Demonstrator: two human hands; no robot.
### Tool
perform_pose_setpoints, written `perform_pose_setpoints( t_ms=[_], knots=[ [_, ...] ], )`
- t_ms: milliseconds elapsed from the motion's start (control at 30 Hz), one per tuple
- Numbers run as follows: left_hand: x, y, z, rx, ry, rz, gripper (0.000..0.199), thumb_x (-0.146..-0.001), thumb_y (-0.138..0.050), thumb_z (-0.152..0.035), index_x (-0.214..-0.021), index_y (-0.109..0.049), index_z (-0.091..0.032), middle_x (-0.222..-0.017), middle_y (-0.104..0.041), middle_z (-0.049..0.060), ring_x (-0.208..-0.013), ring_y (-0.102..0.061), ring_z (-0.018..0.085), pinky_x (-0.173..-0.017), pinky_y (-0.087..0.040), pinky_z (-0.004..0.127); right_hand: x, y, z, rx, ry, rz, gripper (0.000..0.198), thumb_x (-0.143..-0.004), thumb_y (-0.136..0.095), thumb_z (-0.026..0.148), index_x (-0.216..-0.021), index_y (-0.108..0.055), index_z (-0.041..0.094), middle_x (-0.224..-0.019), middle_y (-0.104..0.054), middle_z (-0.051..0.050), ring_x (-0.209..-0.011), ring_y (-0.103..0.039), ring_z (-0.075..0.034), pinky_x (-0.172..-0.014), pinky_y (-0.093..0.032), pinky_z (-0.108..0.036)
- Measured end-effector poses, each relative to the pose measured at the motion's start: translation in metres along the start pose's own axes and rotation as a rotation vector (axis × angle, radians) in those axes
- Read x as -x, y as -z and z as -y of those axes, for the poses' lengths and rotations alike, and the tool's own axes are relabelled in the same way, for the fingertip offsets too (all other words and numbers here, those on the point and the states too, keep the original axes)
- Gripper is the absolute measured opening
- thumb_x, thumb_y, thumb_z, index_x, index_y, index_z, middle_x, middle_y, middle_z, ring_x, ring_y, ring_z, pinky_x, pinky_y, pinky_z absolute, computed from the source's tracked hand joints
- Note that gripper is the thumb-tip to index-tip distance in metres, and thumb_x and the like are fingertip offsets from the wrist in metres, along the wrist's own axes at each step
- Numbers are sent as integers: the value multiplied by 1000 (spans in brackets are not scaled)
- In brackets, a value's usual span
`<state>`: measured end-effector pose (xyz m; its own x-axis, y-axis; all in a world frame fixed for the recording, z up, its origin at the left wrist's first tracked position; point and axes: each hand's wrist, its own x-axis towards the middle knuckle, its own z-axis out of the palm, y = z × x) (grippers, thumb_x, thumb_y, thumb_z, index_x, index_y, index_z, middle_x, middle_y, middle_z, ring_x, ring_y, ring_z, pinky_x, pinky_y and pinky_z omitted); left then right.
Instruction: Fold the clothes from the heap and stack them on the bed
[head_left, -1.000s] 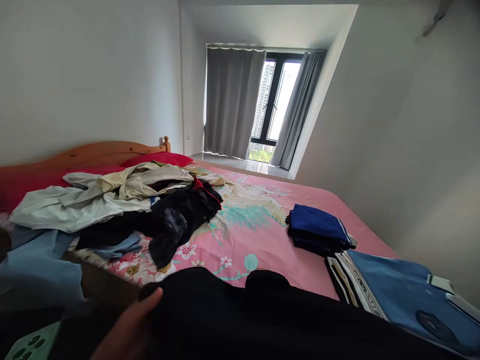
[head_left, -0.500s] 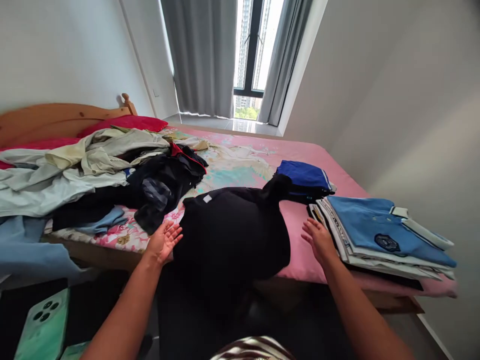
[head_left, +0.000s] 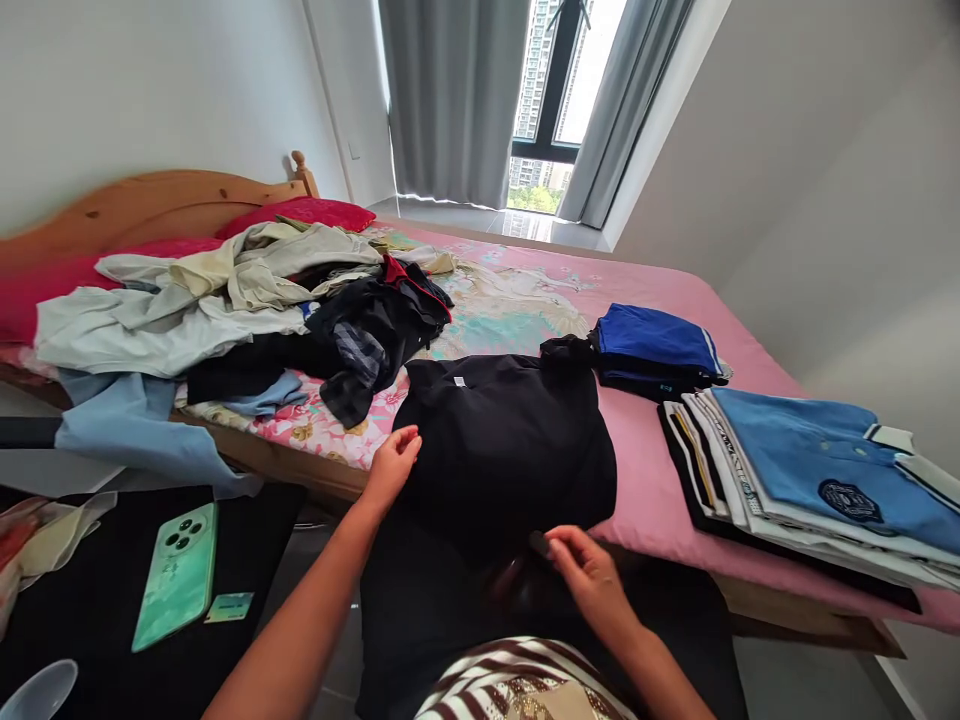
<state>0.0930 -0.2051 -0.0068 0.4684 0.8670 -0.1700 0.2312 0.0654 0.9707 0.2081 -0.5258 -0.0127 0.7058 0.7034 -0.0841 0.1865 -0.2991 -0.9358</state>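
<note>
A black garment with a small white label near its far edge lies spread over the near side of the bed, its lower part hanging toward my lap. My left hand is beside its left edge, fingers loosely curved, with a gap between thumb and fingertips. Over the garment's near right part, my right hand pinches a dark bit of its cloth between thumb and fingers. A bunched black part reaches toward the folded blue clothes at the far right.
Loose clothes heap up on the bed's left side. Folded shirts, a light blue polo shirt on top, stack at the right. A green phone and a small card lie on a black surface at lower left.
Both hands were spread apart on either side of the garment. My right hand has moved in to the left and down and closed on cloth; my left hand's fingers have curled. The view has shifted left.
</note>
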Motion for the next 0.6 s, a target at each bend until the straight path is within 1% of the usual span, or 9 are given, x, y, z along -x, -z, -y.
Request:
perform_pose_setpoints(
  t_ms=[67, 100, 200, 267, 367, 467, 500, 533, 600],
  knots=[
    [-26, -14, -16, -7, 13, -31, 52, -70, -70, -34, -116, -58, -14, -126, -58, 14, -115, -55, 26, -84, -48, 31, 11, -18, 16, 107, 108, 217, 29, -90, -46, 41, -95, -64, 18, -86, -66, -4, -79, -60, -16, -74, -46, -26],
    [-38, -21, -23, -12, 33, -29, 53, -67, -73, -33, -114, -59, -13, -127, -58, 15, -119, -52, 28, -88, -47, 32, 15, -25, 21, 156, 156, 314, 26, -90, -45, 36, -95, -65, 19, -88, -66, -4, -81, -60, -16, -76, -46, -26],
    [-56, -37, -44, 2, 124, 69, 42, -58, -80, -29, -92, -66, -10, -105, -69, 17, -114, -55, 35, -86, -48, 36, 23, -33, 28, 276, 244, 525, 21, -88, -48, 27, -96, -66, 21, -91, -67, -3, -84, -61, -16, -77, -45, -25],
    [-49, -47, -56, 56, 171, 178, 32, -62, -78, -30, -85, -66, -11, -91, -72, 15, -102, -62, 34, -80, -51, 37, 24, -32, 30, 310, 228, 557, 21, -86, -48, 25, -99, -65, 22, -88, -68, -2, -80, -62, -15, -74, -45, -24],
    [-14, -64, -73, 233, 189, 337, 25, -81, -59, -34, -92, -66, -13, -92, -73, 11, -93, -67, 26, -78, -54, 35, 19, -33, 41, 257, 199, 535, 31, -87, -45, 22, -116, -56, 23, -84, -67, 0, -74, -61, -13, -71, -45, -23],
    [39, -82, -91, 666, 335, 554, 25, -87, -49, -27, -100, -65, -12, -94, -73, 10, -91, -68, 22, -82, -55, 36, 5, -46, 61, 196, 249, 581, 53, -86, -43, 18, -138, -34, 22, -88, -68, -1, -81, -63, -14, -77, -46, -24],
    [57, -88, -96, 779, 394, 619, 25, -87, -50, -26, -101, -65, -12, -93, -73, 10, -91, -69, 22, -83, -55, 37, -2, -53, 67, 201, 261, 581, 53, -87, -43, 18, -139, -34, 21, -90, -67, -2, -84, -63, -16, -79, -47, -26],
    [75, -94, -101, 840, 433, 664, 25, -87, -51, -25, -103, -65, -11, -94, -73, 10, -91, -69, 22, -84, -55, 37, -11, -61, 72, 214, 271, 557, 48, -88, -43, 19, -136, -39, 20, -92, -67, -3, -87, -63, -17, -81, -48, -29],
    [104, -103, -109, 841, 393, 669, 26, -86, -55, -28, -103, -66, -11, -96, -72, 10, -93, -68, 24, -85, -55, 38, -32, -73, 80, 244, 295, 465, 35, -91, -42, 22, -123, -53, 21, -99, -66, -7, -95, -61, -21, -85, -48, -34]
  ],
)
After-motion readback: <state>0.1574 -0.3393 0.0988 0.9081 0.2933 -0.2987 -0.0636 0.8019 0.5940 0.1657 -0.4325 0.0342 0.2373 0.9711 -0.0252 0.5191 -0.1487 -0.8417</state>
